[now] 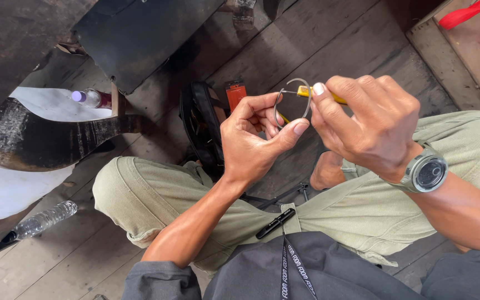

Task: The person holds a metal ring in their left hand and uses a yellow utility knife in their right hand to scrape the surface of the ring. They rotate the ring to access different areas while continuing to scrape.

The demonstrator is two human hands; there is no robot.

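My left hand (254, 141) pinches a thin grey metal ring (292, 104), open at one side, between thumb and fingers. My right hand (370, 122), with a grey wristwatch (428, 173) on the wrist, grips a small yellow-handled tool (306, 93) whose tip meets the ring at its upper edge. Both hands are held close together above my crossed legs in light green trousers (356, 211). The tool's far end is hidden inside my fist.
A black bag (200, 125) and a small red box (235, 93) lie on the wooden floor (329, 50) ahead. A clear plastic bottle (44, 219) lies at left, a purple-capped bottle (90, 98) further back. Dark metal sheets (140, 33) sit at top left, a red strap (473, 14) at top right.
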